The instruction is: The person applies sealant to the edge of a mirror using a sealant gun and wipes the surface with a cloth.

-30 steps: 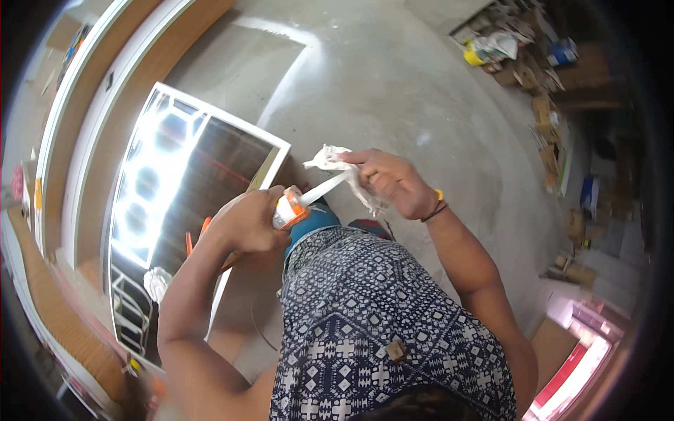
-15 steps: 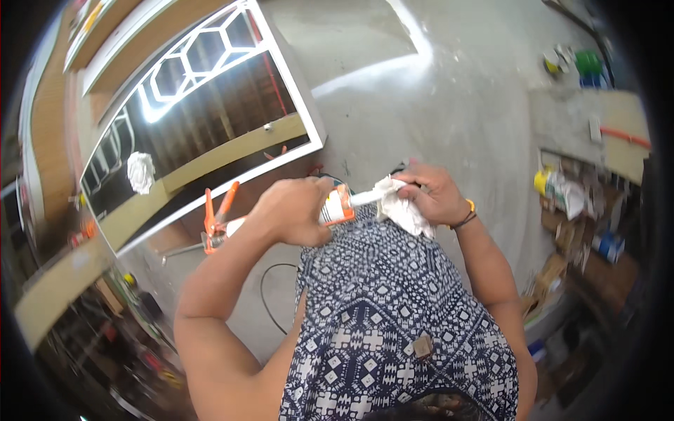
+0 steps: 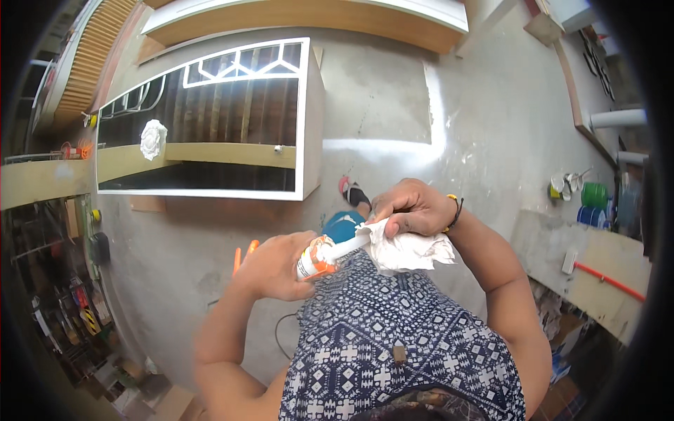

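My left hand [image 3: 275,268] is closed round a caulking gun with a white sealant cartridge [image 3: 307,269] in it. The gun's orange handle and trigger [image 3: 245,254] stick out behind that hand. From the cartridge's smeared orange front end, a white nozzle [image 3: 347,246] points to the right. My right hand [image 3: 414,208] pinches a crumpled white cloth [image 3: 408,250] against the tip of the nozzle, which the cloth covers. Both hands are held in front of my patterned shirt.
A white-framed, glossy dark-topped cabinet [image 3: 303,126] stands ahead on the left, with a crumpled white wad [image 3: 153,139] on its top. A long wood-sided panel [image 3: 309,28] lies beyond. At right are a board with a red tube [image 3: 609,282] and a green container [image 3: 594,194].
My view has swung, so the cabinet appears more level and the far panel shows. The gun has turned, its handle now mostly behind my left hand. The cloth hangs spread out farther right.
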`<action>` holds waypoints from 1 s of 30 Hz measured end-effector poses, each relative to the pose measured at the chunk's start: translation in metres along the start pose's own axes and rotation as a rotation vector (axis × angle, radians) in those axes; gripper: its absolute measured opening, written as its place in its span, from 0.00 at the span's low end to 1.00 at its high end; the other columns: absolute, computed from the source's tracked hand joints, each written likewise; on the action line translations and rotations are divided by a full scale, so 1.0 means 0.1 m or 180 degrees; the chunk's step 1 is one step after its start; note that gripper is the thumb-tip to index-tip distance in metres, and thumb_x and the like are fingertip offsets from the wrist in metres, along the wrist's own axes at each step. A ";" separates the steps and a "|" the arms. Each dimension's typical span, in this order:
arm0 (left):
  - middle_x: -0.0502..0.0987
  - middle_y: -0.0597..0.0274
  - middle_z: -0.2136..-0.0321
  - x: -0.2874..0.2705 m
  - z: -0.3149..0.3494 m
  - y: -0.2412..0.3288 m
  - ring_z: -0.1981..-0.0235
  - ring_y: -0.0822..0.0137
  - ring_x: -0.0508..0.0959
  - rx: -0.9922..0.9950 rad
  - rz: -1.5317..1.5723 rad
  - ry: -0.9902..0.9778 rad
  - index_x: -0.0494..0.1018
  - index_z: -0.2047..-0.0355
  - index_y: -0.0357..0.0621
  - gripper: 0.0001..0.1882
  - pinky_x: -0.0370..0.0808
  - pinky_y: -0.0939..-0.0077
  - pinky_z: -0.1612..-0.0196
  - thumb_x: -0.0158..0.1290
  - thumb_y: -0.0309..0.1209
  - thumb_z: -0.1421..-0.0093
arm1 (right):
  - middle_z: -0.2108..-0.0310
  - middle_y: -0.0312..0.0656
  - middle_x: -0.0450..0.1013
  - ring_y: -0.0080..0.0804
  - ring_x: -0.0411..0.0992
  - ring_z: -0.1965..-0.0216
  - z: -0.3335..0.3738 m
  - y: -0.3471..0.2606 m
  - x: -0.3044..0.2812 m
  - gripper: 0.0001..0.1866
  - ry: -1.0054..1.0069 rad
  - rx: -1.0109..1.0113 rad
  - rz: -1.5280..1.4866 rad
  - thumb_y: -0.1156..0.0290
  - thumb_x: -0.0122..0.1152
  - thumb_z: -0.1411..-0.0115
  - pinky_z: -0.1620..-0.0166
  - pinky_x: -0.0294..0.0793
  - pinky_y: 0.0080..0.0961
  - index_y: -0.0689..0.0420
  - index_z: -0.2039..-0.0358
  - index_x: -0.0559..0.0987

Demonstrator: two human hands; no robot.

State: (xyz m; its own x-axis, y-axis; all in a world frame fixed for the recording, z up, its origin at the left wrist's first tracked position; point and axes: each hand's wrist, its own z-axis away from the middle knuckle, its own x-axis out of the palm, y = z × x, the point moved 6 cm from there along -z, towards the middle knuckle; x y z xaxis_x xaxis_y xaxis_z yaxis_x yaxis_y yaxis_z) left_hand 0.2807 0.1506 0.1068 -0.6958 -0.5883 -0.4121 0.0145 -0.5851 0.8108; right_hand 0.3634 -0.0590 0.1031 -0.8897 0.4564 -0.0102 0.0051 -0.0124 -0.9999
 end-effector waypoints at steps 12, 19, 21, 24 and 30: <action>0.76 0.65 0.64 0.00 -0.31 0.01 0.62 0.74 0.73 0.0108 0.1675 0.0058 0.71 0.50 0.38 0.31 0.72 0.76 0.54 0.60 0.30 0.58 | 0.64 0.35 0.78 0.19 0.74 0.63 -0.28 0.14 -0.31 0.13 0.0296 0.0263 -0.1883 0.64 0.62 0.34 0.59 0.76 0.21 0.61 0.58 0.79; 0.75 0.68 0.67 -0.09 -0.37 0.06 0.65 0.73 0.73 0.0248 0.1790 0.0047 0.72 0.55 0.40 0.29 0.72 0.76 0.58 0.62 0.32 0.61 | 0.64 0.36 0.76 0.18 0.73 0.63 -0.64 -0.10 -0.50 0.17 -0.0504 0.0073 -0.1830 0.59 0.61 0.33 0.61 0.73 0.20 0.63 0.58 0.78; 0.75 0.68 0.67 -0.10 -0.41 -0.01 0.65 0.74 0.73 0.0309 0.2029 0.0086 0.72 0.55 0.40 0.29 0.72 0.76 0.58 0.62 0.32 0.61 | 0.65 0.34 0.76 0.17 0.73 0.65 -0.75 -0.14 -0.56 0.17 -0.0607 0.0182 -0.2003 0.58 0.61 0.33 0.63 0.74 0.19 0.61 0.58 0.78; 0.75 0.67 0.67 -0.15 -0.50 -0.08 0.65 0.74 0.73 0.0216 0.2508 0.0265 0.72 0.55 0.41 0.30 0.72 0.76 0.59 0.62 0.31 0.62 | 0.67 0.31 0.74 0.15 0.72 0.67 -0.98 -0.26 -0.63 0.15 -0.0902 0.0285 -0.2464 0.58 0.60 0.32 0.65 0.73 0.17 0.58 0.59 0.76; 0.78 0.63 0.68 -0.62 -0.97 -0.01 0.66 0.73 0.75 -0.0285 0.1495 0.0726 0.75 0.59 0.40 0.27 0.75 0.72 0.59 0.61 0.30 0.65 | 0.63 0.30 0.73 0.15 0.71 0.62 -1.40 -0.21 -1.30 0.09 -0.0636 0.0548 -0.2105 0.64 0.57 0.31 0.58 0.75 0.20 0.56 0.58 0.75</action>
State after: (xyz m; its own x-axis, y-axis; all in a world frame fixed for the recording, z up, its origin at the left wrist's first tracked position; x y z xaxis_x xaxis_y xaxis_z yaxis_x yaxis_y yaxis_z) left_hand 0.3935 0.1335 0.0910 -0.4257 -0.8992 -0.1010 0.3553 -0.2688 0.8953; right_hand 0.5428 0.0059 0.1240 -0.7482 0.2452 0.6164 -0.6222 0.0629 -0.7803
